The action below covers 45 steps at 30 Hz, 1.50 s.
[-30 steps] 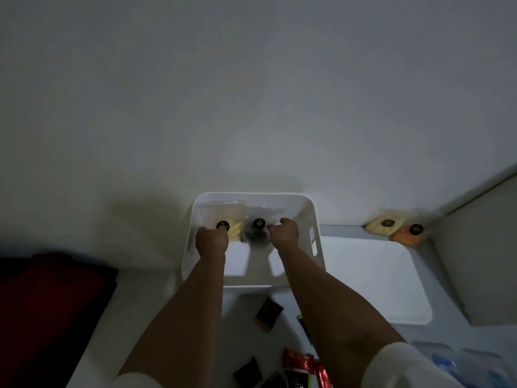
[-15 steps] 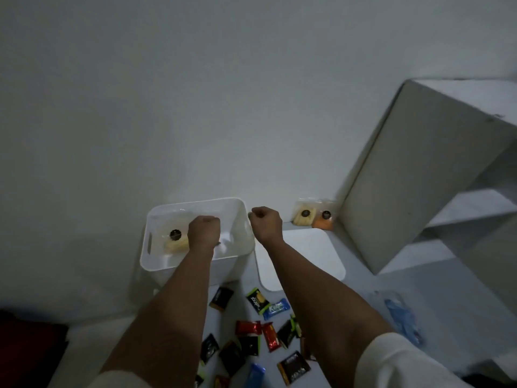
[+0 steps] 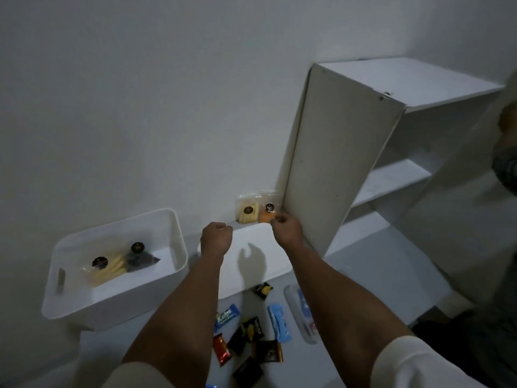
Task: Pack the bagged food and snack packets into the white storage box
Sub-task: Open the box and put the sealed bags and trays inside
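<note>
White wall (image 3: 140, 107), grey floor (image 3: 363, 261), shelving (image 3: 391, 177).

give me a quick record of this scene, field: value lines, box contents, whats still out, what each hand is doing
box: white storage box, open, on the left
in box: two food bags, one yellow, one dark
at wall: yellow bag and orange bag, beside the white shelf unit
on floor: loose snack packets
lid: flat white lid beside the box
left hand: loosely closed, empty
right hand: fingers at the orange bag; grip unclear
</note>
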### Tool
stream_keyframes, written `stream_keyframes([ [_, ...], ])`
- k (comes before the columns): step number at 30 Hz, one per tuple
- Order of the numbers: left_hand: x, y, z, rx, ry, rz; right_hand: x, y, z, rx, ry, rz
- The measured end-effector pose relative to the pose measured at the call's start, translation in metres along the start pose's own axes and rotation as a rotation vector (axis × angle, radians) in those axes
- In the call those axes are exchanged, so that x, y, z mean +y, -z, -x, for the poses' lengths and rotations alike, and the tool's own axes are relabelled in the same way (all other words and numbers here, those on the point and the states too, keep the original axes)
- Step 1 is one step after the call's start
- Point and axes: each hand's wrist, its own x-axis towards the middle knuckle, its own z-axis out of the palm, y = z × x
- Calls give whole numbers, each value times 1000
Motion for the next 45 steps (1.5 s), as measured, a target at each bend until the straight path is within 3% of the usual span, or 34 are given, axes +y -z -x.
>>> stream_keyframes([
  [7,10,-88,-84,-1,73,-74,28,10,-116,-5,-70,30],
  [15,0,-147,-178,104,192,-96,55,-34,-231,-117,-135,57],
  [22,-17,-167,-219,81,125,-184,68,-66,-278,-120,-179,94],
  [28,-10,-160,-213,151,-8,-295,61,-63,-268,-49,-126,115],
  [34,24,-131,-170,210,-68,-153,26,-39,-229,37,-21,64],
  [45,63,17,-58,253,-266,-122,-84,-18,-60,105,133,-146],
])
